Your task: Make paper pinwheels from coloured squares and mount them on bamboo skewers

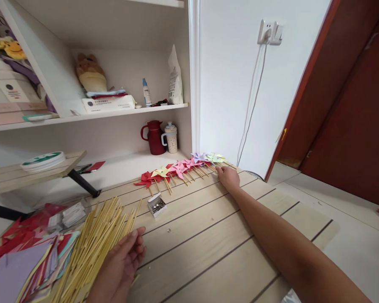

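My right hand (228,176) is stretched far across the wooden table (208,244). Its fingers touch the stick of the green paper pinwheel (215,158) at the right end of a row of pinwheels (177,169) in red, yellow, pink and purple. Whether the fingers grip the stick I cannot make out. My left hand (121,261) rests near me, fingers loosely spread, touching a pile of thin bamboo sticks (94,240). It holds nothing.
A small open box of pins (157,205) lies between the sticks and the pinwheels. Coloured paper sheets (22,261) are stacked at the left. Behind stand a red jug (154,137), a mug (171,137) and shelves. The table edge drops off at the right.
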Tool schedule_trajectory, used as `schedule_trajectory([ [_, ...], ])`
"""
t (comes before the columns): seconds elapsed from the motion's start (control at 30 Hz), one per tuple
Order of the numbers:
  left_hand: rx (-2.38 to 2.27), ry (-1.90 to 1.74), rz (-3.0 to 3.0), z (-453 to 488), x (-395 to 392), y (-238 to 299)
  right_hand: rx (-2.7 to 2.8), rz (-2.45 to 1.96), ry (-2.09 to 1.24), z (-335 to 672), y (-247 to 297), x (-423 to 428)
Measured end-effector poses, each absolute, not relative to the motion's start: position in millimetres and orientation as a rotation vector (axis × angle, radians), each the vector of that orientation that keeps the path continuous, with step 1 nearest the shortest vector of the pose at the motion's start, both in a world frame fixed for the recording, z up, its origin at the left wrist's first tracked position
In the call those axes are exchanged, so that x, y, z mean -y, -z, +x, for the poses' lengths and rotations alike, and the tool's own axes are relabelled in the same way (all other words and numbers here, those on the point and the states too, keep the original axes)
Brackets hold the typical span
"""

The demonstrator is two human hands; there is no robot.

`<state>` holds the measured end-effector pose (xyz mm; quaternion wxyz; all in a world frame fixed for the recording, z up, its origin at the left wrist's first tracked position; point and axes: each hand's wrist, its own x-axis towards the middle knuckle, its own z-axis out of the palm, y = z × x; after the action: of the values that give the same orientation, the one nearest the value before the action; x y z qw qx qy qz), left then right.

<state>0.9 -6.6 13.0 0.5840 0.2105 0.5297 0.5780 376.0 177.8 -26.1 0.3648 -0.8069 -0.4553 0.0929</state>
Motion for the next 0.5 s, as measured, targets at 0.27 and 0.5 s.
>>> schedule_trajectory([
  [0.27,-1.22,-1.373,0.45,-2,3,-16,1.004,-1.879,-0.327,384,30,-169],
  [0.5,-1.084,-1.521,0.624,-3,0,-20,0.994,-1.668,-0.367,361,29,-152],
])
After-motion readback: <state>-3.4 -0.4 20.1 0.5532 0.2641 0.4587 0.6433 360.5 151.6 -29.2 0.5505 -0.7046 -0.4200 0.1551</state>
